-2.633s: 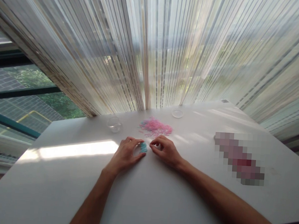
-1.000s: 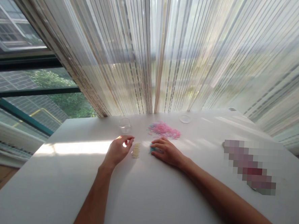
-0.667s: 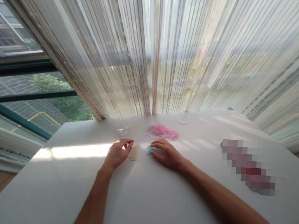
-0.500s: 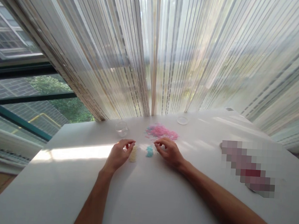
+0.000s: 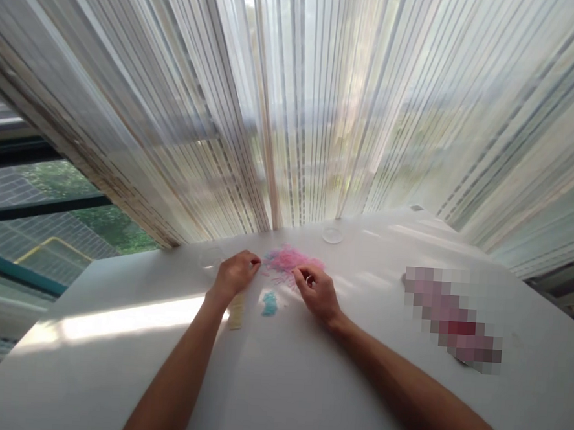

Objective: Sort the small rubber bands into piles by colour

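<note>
A loose heap of small thin pink and blue pieces (image 5: 298,260) lies on the white table (image 5: 266,395). At its left edge is my left hand (image 5: 234,278), thumb and fingers pinched together; anything between them is too small to make out. My right hand (image 5: 317,296) reaches the heap's front right side, its thumb and forefinger closed in a pinch whose contents I cannot make out. Nearer me, between the hands, sits a small teal cluster (image 5: 269,303). A row of pale yellow pieces (image 5: 236,312) lies just below my left hand, partly covered by it.
Behind my left hand stands a clear round container (image 5: 211,257), partly hidden. A clear round lid or dish (image 5: 332,235) lies near the table's back edge. To the right is a long pixelated object (image 5: 455,321). Striped sheer curtains (image 5: 313,113) hang behind the table.
My left hand has moved from beside the yellow pieces up to the heap's left edge. My right hand is now at the heap's front. The view has shifted slightly right.
</note>
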Action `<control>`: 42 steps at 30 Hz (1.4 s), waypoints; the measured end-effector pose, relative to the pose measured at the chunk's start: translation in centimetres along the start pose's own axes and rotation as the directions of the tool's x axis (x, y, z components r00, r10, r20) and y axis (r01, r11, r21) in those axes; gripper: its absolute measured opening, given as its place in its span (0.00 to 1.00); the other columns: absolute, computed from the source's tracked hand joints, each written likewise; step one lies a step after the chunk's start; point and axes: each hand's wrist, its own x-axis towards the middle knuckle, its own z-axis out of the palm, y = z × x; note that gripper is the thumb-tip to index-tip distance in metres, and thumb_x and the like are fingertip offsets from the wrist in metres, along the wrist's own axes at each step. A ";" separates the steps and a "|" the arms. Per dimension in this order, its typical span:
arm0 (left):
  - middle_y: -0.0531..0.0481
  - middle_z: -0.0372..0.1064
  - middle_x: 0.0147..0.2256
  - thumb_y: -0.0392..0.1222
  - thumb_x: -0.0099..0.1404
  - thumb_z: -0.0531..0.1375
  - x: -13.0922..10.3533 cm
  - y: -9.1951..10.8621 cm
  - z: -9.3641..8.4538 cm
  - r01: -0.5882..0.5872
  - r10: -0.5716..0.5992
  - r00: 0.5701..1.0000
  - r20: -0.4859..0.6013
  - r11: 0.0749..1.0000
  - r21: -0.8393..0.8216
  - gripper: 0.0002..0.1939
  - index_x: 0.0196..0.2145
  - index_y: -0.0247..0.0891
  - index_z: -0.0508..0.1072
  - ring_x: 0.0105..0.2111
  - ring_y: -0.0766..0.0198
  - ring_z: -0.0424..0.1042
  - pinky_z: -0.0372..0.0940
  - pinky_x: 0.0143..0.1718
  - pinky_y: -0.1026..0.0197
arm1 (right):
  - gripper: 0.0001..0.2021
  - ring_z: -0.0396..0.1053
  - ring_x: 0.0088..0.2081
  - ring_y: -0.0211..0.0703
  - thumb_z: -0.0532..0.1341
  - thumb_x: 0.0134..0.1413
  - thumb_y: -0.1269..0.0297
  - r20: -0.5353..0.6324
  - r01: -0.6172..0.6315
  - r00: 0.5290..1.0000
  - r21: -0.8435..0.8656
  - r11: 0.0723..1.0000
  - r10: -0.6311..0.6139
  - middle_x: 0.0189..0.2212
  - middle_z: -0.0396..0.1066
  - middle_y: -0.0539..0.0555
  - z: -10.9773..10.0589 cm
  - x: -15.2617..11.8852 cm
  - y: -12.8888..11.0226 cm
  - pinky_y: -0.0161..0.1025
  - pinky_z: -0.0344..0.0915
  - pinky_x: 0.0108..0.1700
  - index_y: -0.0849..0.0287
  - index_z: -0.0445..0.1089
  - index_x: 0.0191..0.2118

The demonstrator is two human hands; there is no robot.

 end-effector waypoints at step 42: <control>0.51 0.78 0.44 0.46 0.68 0.56 -0.6 0.5 -3.2 -0.032 0.033 0.999 0.043 0.999 -0.027 0.14 0.46 0.44 0.77 0.36 0.61 0.74 0.66 0.42 0.61 | 0.14 0.63 0.25 0.36 0.58 0.59 0.56 -0.014 -0.039 0.999 0.032 0.999 0.040 0.26 0.72 0.51 0.0 0.1 -0.2 0.34 0.60 0.28 0.59 0.72 0.29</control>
